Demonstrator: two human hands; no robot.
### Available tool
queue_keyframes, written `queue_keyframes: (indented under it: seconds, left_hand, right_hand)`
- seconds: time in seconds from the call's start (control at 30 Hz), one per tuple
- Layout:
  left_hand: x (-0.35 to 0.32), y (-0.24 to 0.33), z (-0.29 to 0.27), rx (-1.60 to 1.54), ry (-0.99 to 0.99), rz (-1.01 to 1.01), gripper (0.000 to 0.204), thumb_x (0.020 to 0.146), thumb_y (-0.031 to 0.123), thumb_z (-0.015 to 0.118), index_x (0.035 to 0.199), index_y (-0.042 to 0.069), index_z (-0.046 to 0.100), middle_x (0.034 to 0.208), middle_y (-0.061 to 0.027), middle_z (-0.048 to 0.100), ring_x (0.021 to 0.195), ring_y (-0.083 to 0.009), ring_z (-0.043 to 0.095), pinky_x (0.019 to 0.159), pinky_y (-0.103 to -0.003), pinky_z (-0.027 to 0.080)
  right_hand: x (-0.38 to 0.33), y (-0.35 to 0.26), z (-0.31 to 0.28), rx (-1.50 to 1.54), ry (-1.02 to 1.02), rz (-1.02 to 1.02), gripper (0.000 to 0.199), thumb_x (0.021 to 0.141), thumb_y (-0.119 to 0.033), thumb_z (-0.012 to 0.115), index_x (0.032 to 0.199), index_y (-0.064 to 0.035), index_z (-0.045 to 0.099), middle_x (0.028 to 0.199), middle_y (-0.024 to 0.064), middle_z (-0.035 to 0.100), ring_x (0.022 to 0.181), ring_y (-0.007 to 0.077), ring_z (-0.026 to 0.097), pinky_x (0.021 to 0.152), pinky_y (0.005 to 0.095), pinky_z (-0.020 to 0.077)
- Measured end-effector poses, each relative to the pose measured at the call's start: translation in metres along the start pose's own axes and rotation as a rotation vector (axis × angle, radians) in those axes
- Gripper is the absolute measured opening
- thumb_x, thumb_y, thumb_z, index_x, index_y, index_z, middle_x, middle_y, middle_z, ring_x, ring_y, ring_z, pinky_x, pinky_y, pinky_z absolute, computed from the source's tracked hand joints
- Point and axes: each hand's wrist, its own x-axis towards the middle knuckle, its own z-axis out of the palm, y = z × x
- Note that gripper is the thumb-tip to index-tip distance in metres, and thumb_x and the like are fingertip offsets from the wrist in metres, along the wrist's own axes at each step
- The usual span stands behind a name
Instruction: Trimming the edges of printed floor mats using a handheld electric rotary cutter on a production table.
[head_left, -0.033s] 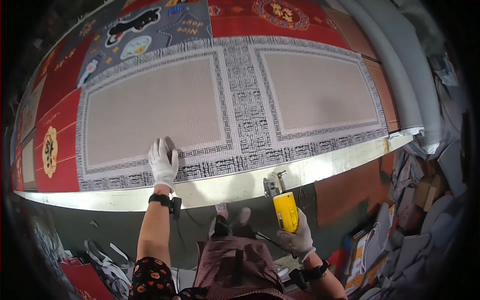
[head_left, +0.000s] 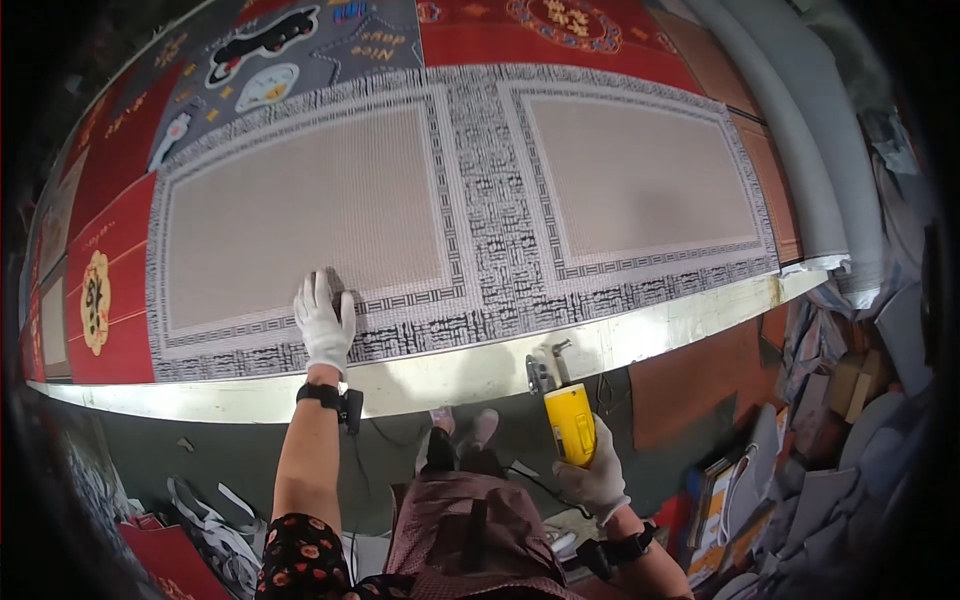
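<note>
Pointing away from the person, the yellow power tool (head_left: 569,420) has its metal head (head_left: 541,374) up front at the pale table edge (head_left: 450,373). Its long axis runs from the hand at lower right up toward the table, leaning a bit left. Can't tell if the head actually touches the edge or just hangs over it. The gloved right hand (head_left: 596,480) has its fingers wrapped around the rear of the yellow body, so that's a proper grip, and a dark cord (head_left: 537,479) shows just left of that hand.

Next up is the patterned sheet (head_left: 490,210), lying flat on the table with its long axis going left to right: two beige panels side by side, black-and-white borders around both. The gloved left hand (head_left: 324,325) is laid flat near the left panel's bottom border, fingers pointing away, not gripping anything.

Further out you've got a grey cartoon mat (head_left: 370,42) and a red mat (head_left: 640,55) along the far side, grey rolls (head_left: 775,95) at the right end, and a brown sheet (head_left: 690,395) down on the floor.
</note>
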Motion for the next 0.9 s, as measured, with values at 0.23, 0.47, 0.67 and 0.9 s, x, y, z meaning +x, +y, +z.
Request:
queue_keyframes:
  seconds: [0.23,0.47,0.67,0.9]
  left_hand:
    - [0.001,0.018,0.016,0.18,0.044,-0.004,0.056,0.095,0.034,0.055,0.142,0.005,0.046,0.147,-0.0212,0.043,0.137,-0.0383,0.038,0.117,-0.05,0.025]
    - [-0.002,0.014,0.022,0.185,0.058,0.01,0.054,0.095,0.032,0.055,0.142,0.006,0.047,0.147,-0.0201,0.044,0.137,-0.038,0.038,0.117,-0.051,0.024]
    - [-0.001,0.013,0.02,0.194,0.039,-0.006,0.054,0.095,0.033,0.055,0.142,0.007,0.047,0.147,-0.0194,0.044,0.138,-0.0379,0.037,0.118,-0.05,0.024]
    - [-0.002,0.01,0.02,0.177,0.051,0.019,0.054,0.096,0.034,0.054,0.143,0.007,0.047,0.148,-0.0181,0.044,0.138,-0.0375,0.037,0.118,-0.05,0.023]
  right_hand:
    - [0.02,-0.001,0.013,0.078,0.013,0.076,0.089,0.074,0.006,0.07,0.149,0.0019,0.023,0.133,0.0129,0.05,0.121,0.0204,0.054,0.103,0.0331,0.0437]
    - [0.031,-0.003,0.017,-0.119,0.039,0.069,0.088,0.073,0.006,0.07,0.148,0.003,0.024,0.132,0.0146,0.051,0.122,0.0211,0.054,0.104,0.0329,0.0433]
    - [0.028,-0.003,0.017,-0.124,0.064,0.079,0.089,0.072,0.005,0.071,0.148,0.0026,0.025,0.131,0.0148,0.052,0.117,0.021,0.057,0.101,0.0323,0.0461]
    - [0.035,-0.005,0.024,-0.111,0.092,0.005,0.085,0.074,0.005,0.07,0.147,0.0009,0.027,0.125,0.013,0.055,0.113,0.0181,0.059,0.097,0.0309,0.048]
